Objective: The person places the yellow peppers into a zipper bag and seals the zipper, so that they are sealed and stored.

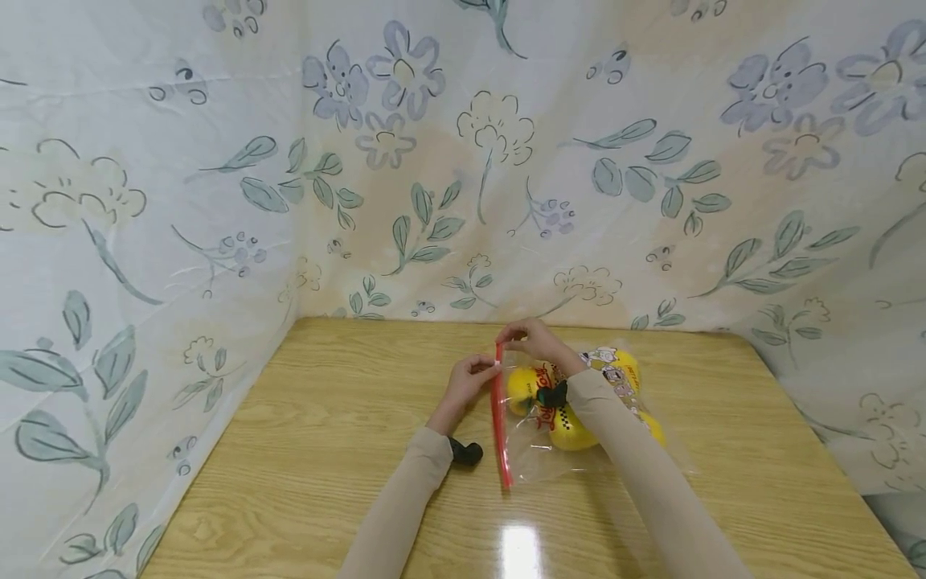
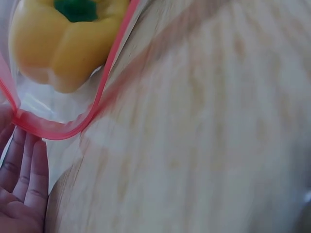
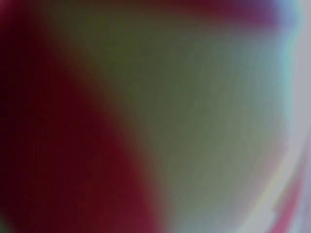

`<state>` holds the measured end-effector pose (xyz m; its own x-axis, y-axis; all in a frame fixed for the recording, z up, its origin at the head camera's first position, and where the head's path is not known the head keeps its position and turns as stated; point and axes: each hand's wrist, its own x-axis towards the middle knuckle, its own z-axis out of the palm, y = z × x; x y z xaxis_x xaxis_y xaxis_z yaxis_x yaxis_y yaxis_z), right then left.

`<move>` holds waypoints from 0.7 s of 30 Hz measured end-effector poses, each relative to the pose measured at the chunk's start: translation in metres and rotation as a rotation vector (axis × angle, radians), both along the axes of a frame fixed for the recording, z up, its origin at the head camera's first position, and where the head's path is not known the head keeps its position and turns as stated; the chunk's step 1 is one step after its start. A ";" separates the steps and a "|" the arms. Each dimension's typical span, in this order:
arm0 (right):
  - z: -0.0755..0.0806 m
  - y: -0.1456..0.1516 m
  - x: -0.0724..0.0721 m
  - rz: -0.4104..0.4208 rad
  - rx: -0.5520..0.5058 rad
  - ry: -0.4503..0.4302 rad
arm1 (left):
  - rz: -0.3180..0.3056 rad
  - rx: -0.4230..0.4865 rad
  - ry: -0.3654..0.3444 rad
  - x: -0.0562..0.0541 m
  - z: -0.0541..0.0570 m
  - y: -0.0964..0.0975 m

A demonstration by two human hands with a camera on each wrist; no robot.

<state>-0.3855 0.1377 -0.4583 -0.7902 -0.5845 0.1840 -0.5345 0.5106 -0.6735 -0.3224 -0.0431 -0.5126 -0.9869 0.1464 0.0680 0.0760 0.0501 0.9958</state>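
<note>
A clear zip bag (image 1: 535,468) with a red zip strip (image 1: 499,430) lies on the table, its mouth to the left. Between thumb and fingers, my left hand (image 1: 465,384) pinches the strip near its upper part; in the left wrist view the red edge bows open above that hand. At the strip's far end, my right hand (image 1: 537,339) grips the corner. Inside the bag sits a yellow bell pepper (image 2: 60,43) with a green stem, beside other yellow items (image 1: 571,434) partly covered by red lettering and the right arm. The right wrist view is too blurred to read.
The wood-grain table (image 1: 325,418) extends on both sides of the bag. A floral cloth (image 1: 434,177) hangs along the back and sides. Dark wrist cameras (image 1: 466,453) project from both sleeves, the right one over the bag.
</note>
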 end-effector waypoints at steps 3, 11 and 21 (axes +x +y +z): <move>-0.001 0.001 -0.002 0.005 -0.006 0.003 | 0.004 0.027 -0.005 -0.005 -0.009 0.001; 0.003 0.003 0.000 0.019 -0.010 0.010 | 0.044 0.020 0.039 -0.007 -0.023 0.005; 0.008 0.003 0.001 0.031 -0.004 0.016 | 0.033 -0.013 0.049 0.000 -0.019 0.005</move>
